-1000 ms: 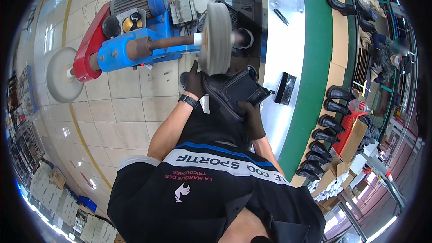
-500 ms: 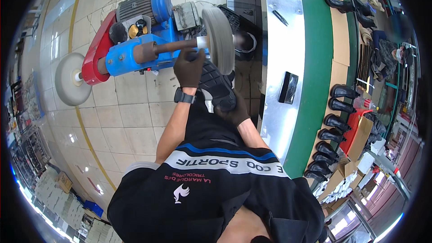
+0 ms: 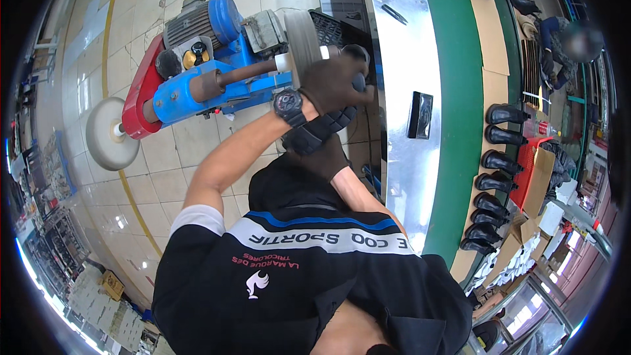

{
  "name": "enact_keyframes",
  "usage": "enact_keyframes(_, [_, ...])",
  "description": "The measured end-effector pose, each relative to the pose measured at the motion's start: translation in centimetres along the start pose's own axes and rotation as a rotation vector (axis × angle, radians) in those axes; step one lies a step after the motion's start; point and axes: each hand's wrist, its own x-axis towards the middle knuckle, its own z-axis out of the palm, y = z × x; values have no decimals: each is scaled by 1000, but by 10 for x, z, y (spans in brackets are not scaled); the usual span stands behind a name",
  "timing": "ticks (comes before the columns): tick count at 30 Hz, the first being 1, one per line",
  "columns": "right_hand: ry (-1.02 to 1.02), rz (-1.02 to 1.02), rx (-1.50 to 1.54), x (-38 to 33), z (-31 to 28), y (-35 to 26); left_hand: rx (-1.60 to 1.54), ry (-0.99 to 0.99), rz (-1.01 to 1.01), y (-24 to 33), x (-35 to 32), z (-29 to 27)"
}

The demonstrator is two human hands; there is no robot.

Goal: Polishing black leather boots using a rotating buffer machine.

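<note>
A black shoe (image 3: pixel 314 137) is held sole up in front of my body, close to the buffing wheel (image 3: pixel 302 43) of a blue grinding machine. My left hand (image 3: pixel 334 85), in a dark brown glove with a black watch at the wrist, is closed over the shoe's far end, partly hiding it. From underneath, my gloved right hand (image 3: pixel 323 160) grips the near end; most of its fingers are hidden by the shoe. A narrow gap seems to separate the wheel's edge from the left hand, though I cannot tell whether they touch.
The machine's motor (image 3: pixel 190 25), red belt guard (image 3: pixel 141 89) and second white wheel (image 3: pixel 112 133) extend to the left. At right runs a metal-topped bench (image 3: pixel 404 171) with a black box (image 3: pixel 420 116). Beyond stand several black shoes (image 3: pixel 503 161); another person (image 3: pixel 555 52) is at far right.
My left hand has moved right, from the shoe's left side to over its far end. The shoe has turned, its far end now pointing right. The view has shifted slightly.
</note>
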Motion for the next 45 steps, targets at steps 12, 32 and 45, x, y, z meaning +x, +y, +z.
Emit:
enact_keyframes(12, [21,511,1119,-57,-37,2,-159,-49,323,20,-123,-46])
enact_keyframes(32, [189,950,1710,5,0,4,-1498,130,-1309,-121,-159,68])
enact_keyframes(45, [-264,547,275,-24,-52,-39,-473,413,-1066,-44,-143,23])
